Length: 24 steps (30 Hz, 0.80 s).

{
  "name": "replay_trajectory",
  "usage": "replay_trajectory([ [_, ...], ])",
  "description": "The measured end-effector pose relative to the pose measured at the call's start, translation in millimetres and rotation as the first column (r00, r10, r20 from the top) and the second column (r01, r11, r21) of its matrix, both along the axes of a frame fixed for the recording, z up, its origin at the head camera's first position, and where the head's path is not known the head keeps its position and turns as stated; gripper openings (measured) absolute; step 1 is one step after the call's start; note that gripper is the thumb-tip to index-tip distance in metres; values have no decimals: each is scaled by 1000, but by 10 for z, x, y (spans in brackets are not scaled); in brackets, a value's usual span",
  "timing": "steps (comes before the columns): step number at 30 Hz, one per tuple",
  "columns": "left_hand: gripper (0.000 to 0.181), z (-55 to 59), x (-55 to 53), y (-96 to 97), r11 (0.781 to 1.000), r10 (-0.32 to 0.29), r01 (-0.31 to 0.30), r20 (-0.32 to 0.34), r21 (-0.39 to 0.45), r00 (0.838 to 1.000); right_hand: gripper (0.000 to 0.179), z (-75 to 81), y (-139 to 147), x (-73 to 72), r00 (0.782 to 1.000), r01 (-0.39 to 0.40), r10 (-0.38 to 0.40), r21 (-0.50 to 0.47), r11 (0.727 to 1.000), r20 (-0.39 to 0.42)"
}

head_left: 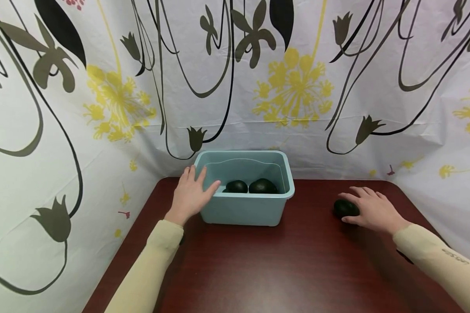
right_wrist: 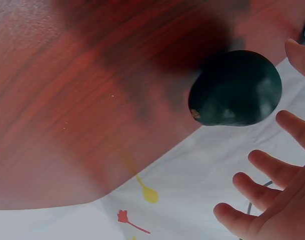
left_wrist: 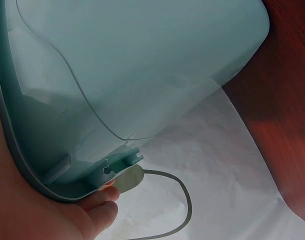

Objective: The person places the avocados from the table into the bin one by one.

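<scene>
A dark green avocado (head_left: 345, 208) with a small brown stem scar lies on the right of the table. My right hand (head_left: 372, 209) is beside it, fingers spread. In the right wrist view a gap shows between the fingertips (right_wrist: 225, 212) and the avocado (right_wrist: 237, 87). My left hand (head_left: 192, 194) is at the left end of a light blue plastic bin (head_left: 243, 211), its thumb and fingers spread. The left wrist view shows its fingers (left_wrist: 103, 215) along the outside of the bin's rim. Avocados (head_left: 263, 186) sit inside the bin, partly hidden by its front wall.
Bin and loose avocado stand on a reddish-brown wooden table (head_left: 266, 269) with rounded back corners. White cloth (head_left: 243, 108) printed with flowers and stems hangs behind the table and along its sides, close to the back of the bin.
</scene>
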<state>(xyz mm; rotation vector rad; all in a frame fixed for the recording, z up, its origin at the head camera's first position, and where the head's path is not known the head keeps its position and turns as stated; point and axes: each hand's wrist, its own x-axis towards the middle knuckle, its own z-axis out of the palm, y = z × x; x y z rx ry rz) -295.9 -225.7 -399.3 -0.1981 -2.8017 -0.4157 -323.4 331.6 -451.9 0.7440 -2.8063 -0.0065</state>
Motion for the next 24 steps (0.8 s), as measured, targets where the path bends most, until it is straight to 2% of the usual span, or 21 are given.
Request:
replay_trajectory([
  [10,95,-9,-2,-8,1000,-1,1,-2,7,1000,85,-164,73,-43,999,31,-31,-2,1000,10],
  [24,95,-3,12,1,1000,0,0,0,7,1000,79,-255,23,-80,998,22,-25,-44,999,-60],
])
